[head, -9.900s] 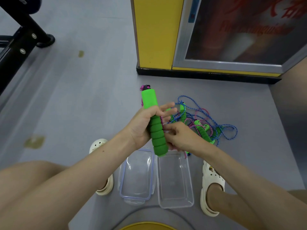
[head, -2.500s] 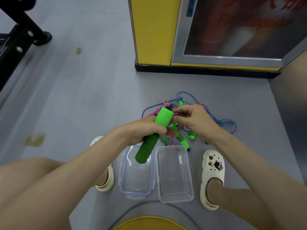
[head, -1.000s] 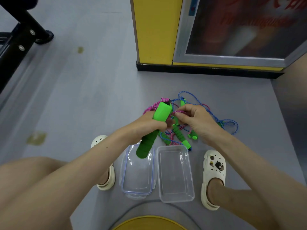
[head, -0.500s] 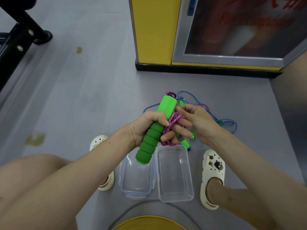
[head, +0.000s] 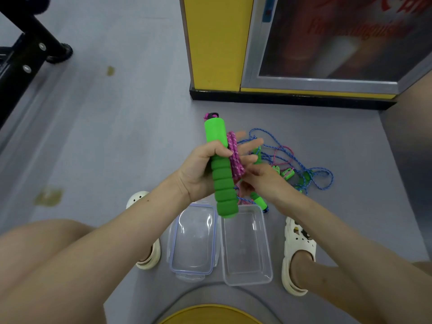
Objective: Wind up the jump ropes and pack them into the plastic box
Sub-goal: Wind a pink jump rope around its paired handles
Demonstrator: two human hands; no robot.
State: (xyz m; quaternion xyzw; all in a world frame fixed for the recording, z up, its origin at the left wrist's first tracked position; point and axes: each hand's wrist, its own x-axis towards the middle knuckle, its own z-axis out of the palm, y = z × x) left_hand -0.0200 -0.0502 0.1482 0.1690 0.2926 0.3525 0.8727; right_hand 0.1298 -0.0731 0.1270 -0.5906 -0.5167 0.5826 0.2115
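Observation:
My left hand (head: pixel 198 169) grips a thick green foam handle (head: pixel 221 174) of the pink jump rope, held nearly upright. Loops of pink rope (head: pixel 236 157) lie bundled against the handle, over my left fingers. My right hand (head: pixel 264 181) pinches the pink rope just below the bundle. On the grey floor beyond my hands lies a tangle of blue and pink rope (head: pixel 304 164) with small green handles (head: pixel 288 173). The clear plastic box (head: pixel 245 279) stands empty between my feet, its lid (head: pixel 191 272) beside it on the left.
A yellow cabinet with a glass door (head: pixel 215 43) stands right behind the rope pile. Black metal equipment legs (head: pixel 28 50) are at the far left. My white clogs (head: pixel 297 251) flank the box and lid. A yellow round edge (head: pixel 210 316) shows at the bottom.
The green handle has swung from tilted to nearly upright and risen a little. My right hand dropped from the handle's top to below the pink bundle, which now sits higher on the handle.

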